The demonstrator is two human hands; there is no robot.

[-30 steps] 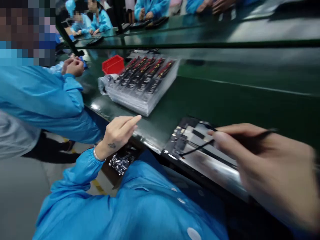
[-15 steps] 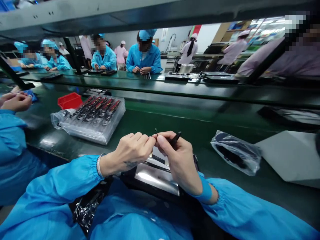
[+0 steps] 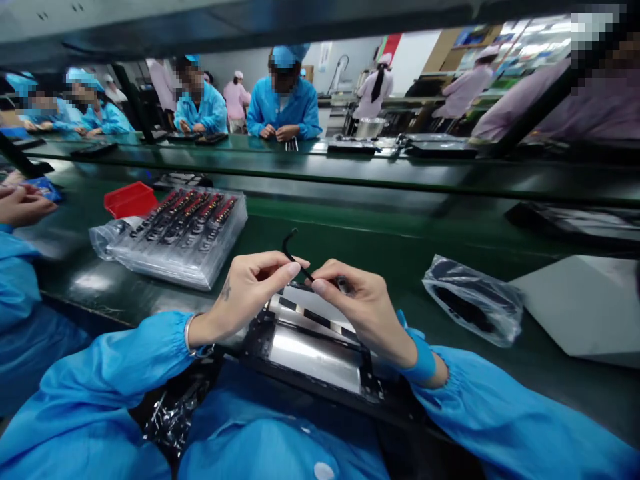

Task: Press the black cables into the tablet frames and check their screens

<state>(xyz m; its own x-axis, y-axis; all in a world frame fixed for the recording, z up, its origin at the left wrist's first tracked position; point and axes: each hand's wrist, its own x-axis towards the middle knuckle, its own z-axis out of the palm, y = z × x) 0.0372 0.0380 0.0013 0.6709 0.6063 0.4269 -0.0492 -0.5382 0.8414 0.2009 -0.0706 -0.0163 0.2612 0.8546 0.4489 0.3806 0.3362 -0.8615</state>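
Observation:
My left hand (image 3: pixel 250 288) and my right hand (image 3: pixel 357 303) meet over an opened device (image 3: pixel 315 340) with a shiny metal plate, lying at the near edge of the green bench. Between thumb and fingers of both hands is a thin black curved strip (image 3: pixel 295 257), its free end curling up above my left fingers. My right hand also grips a dark slender tool (image 3: pixel 344 285). A black crinkled bag (image 3: pixel 167 417) lies in my lap below my left wrist.
A clear tray stack (image 3: pixel 175 230) of red-and-black parts sits at the left, with a red bin (image 3: pixel 129 199) behind it. A plastic bag (image 3: pixel 473 300) with dark parts lies right. A co-worker's hands (image 3: pixel 23 203) are at the far left; other workers sit across the belt.
The view swung from the left to straight ahead. My hands came together over the device, and the black strip now stands up higher between my fingers than half a second ago.

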